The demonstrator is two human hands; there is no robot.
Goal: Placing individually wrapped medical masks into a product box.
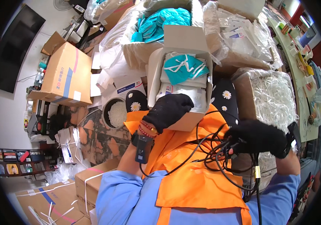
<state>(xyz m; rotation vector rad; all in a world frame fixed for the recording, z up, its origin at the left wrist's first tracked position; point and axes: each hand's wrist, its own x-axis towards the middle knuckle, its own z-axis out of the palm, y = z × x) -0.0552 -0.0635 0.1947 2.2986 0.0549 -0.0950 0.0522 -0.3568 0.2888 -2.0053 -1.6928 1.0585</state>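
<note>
A white carton [193,122] with its flap raised stands in front of my lap. Inside lie white printed packets [196,92], and on top of them a teal folded face mask [183,71] with white straps. My left hand [169,111], in a black glove, lies over the carton's near edge with its fingers curled together; what they hold, if anything, is hidden. To the right, my black-gloved right hand [256,138] is closed around a tangle of black cable [220,155] over the orange apron [194,187].
Behind stands a lined box of teal masks [164,24]; right of it, a box of clear packets [243,35]. White straps fill a box [274,101] at right. A pot of white pellets [117,113], a brown carton [65,71] and a long table [299,82] flank me.
</note>
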